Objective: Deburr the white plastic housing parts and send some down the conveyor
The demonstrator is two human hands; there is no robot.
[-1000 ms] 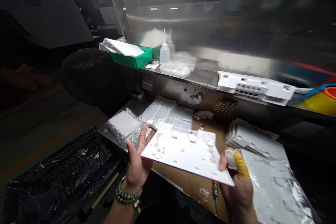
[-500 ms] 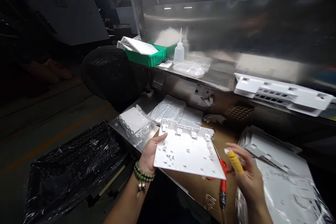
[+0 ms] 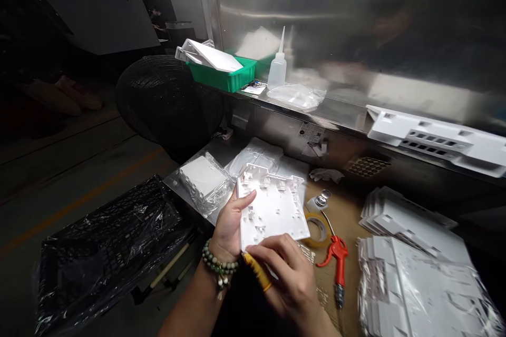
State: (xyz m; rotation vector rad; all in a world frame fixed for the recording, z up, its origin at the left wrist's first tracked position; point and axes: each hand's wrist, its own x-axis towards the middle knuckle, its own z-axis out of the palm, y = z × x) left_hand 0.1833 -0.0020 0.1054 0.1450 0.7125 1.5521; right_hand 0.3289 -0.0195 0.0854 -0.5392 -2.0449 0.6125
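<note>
My left hand (image 3: 229,224) grips a white plastic panel (image 3: 272,213) by its left edge, thumb on top and fingers hidden underneath. The panel is tilted, its inner face with clips and small posts turned up. At its lower left corner, my right hand (image 3: 286,268) pinches the near edge, the index finger above and a digit in a yellow finger cot (image 3: 256,272) below. Any small piece between those fingertips is hidden. Just right of the panel lie a roll of yellow tape (image 3: 317,229) and a red air blow gun (image 3: 338,260).
White panels in plastic wrap (image 3: 430,284) are stacked at right. A wrapped panel stack (image 3: 201,176) lies at left. The shelf holds a green bin (image 3: 227,78), a squeeze bottle (image 3: 278,69) and a white housing (image 3: 435,137). A small metal-lidded bottle (image 3: 318,201) stands behind the tape.
My right hand, with a small white bit at its fingertips earlier, has moved left onto the panel's near corner. The panel has turned and tilted, uncovering the tape and blow gun.
</note>
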